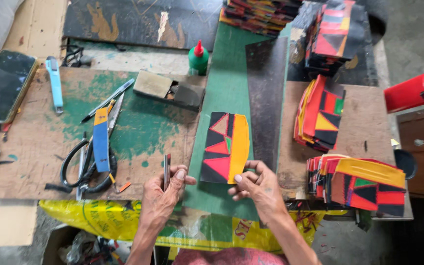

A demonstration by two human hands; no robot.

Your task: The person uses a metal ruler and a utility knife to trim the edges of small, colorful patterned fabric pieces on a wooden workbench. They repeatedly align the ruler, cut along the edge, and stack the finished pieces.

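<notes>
Black patchwork panel [225, 148] under the right hand [256, 185], set with red, orange and tan triangles, one small green sliver, a broad yellow band down its right edge. Green mat [229, 83] beneath, dark grey strip [267, 98] alongside. Thin dark blade with a red tip [167, 171] in the left hand [162, 196]. Brown counter [35, 147] blotched with green paint. Black-handled scissors [88, 169]; blue cutter with a yellow end [101, 140]; light blue knife [54, 83]. Green glue bottle [198, 59], red cap. Stacks of panels [320, 115] in red, black, yellow, orange, green. Yellow sack [94, 216] below, green and red print.
</notes>
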